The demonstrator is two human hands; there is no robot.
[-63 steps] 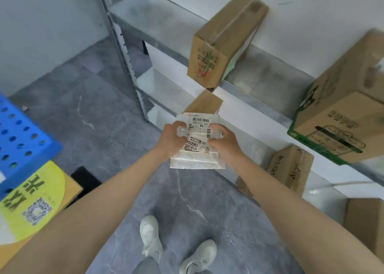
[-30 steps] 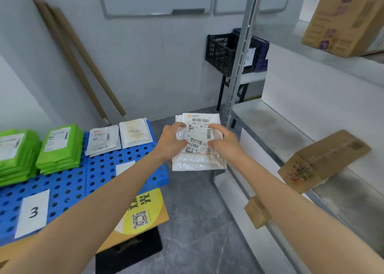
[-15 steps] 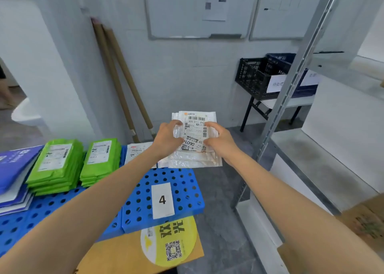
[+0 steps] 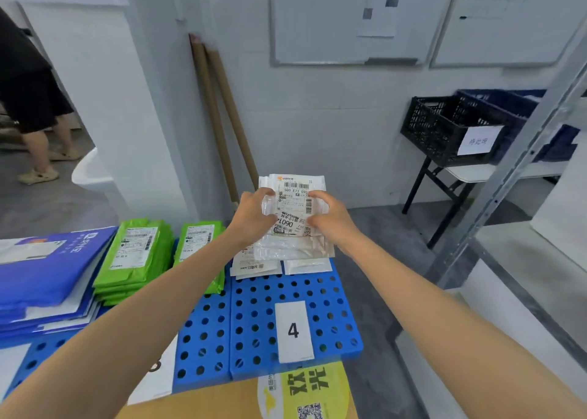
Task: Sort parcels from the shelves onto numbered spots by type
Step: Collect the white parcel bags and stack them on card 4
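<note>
Grip unchanged since 0.5 s ago: left hand (image 4: 254,218) and right hand (image 4: 330,220) pinch the parcel (image 4: 293,205) by its side edges, label up; it now hangs over the white mailers (image 4: 254,266); parcel is a flat, crinkly, clear-white poly bag; nearer, a paper tag (image 4: 293,331) marked 4 on the blue perforated plastic panel (image 4: 254,317), white mailers at its far end; glossy green mailers (image 4: 136,253) stacked left; beyond, cardboard tubes (image 4: 222,116) lean on the white wall; black lattice crate (image 4: 444,129) far right.
</note>
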